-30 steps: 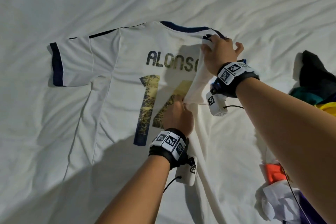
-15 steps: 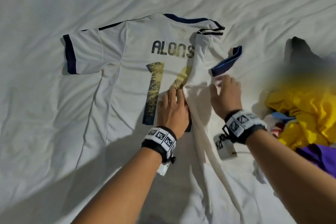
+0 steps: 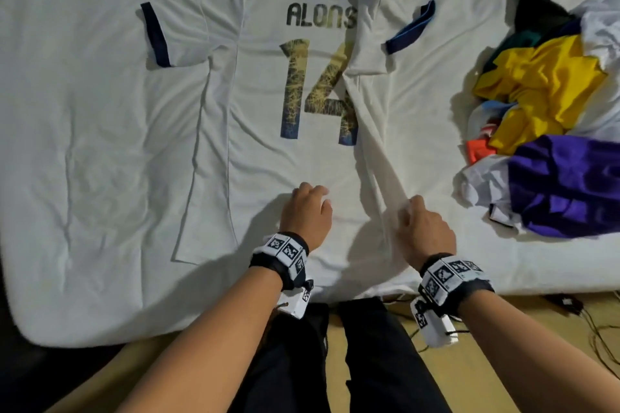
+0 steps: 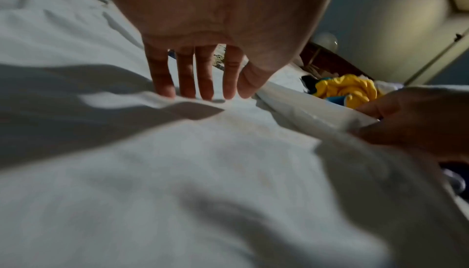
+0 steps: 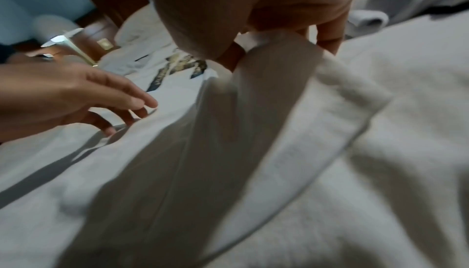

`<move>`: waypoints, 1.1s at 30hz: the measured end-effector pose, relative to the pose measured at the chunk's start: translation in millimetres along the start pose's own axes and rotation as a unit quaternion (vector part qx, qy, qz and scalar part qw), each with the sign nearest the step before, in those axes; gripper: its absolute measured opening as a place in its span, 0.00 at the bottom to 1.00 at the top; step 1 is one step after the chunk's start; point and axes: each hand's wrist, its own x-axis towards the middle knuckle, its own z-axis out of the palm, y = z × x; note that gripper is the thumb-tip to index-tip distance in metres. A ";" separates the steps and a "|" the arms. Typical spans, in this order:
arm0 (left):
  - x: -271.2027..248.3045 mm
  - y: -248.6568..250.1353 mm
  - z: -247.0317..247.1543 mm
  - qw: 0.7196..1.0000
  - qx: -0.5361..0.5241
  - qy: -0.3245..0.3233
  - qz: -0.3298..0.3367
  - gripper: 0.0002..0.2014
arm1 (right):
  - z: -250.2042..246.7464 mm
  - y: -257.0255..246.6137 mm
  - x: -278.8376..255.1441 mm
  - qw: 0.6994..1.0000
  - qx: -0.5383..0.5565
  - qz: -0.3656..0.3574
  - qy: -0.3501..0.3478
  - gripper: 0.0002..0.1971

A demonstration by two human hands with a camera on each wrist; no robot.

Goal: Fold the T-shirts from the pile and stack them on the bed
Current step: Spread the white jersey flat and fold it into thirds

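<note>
Head view: white jersey (image 3: 261,104) spread back-up on the bed (image 3: 84,144), right side half folded inward, pile (image 3: 550,104) of unfolded shirts well to the right. Left hand (image 3: 307,214) with straight fingers (image 4: 205,83) pressing the cloth near the hem, holding nothing. Right hand (image 3: 424,231) pinching the raised folded edge (image 5: 253,111) between thumb and fingers. Likely risks: fold line drifting off straight if pulled unevenly; cloth bunching under the pressing hand; right sleeve (image 3: 407,27), sticking out beyond the fold, staying untucked; slippery fabric sliding free of a light pinch.
</note>
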 end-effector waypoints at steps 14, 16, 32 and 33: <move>-23.5 18.5 7.8 0.933 -0.281 -0.069 -0.215 0.38 | 16.6 -25.5 -22.0 0.985 0.171 -0.011 0.009 0.15; -24.2 17.8 15.1 0.952 -0.228 -0.055 -0.195 0.26 | 24.7 -16.5 -9.5 0.982 0.182 0.031 0.033 0.13; -45.7 -2.4 40.3 0.996 0.032 0.035 -0.072 0.20 | 72.0 -25.7 -12.9 0.993 0.115 -0.006 0.034 0.22; -45.0 -4.5 39.2 0.996 0.042 0.034 -0.067 0.20 | 70.3 -26.0 -14.2 0.996 0.090 -0.008 0.027 0.23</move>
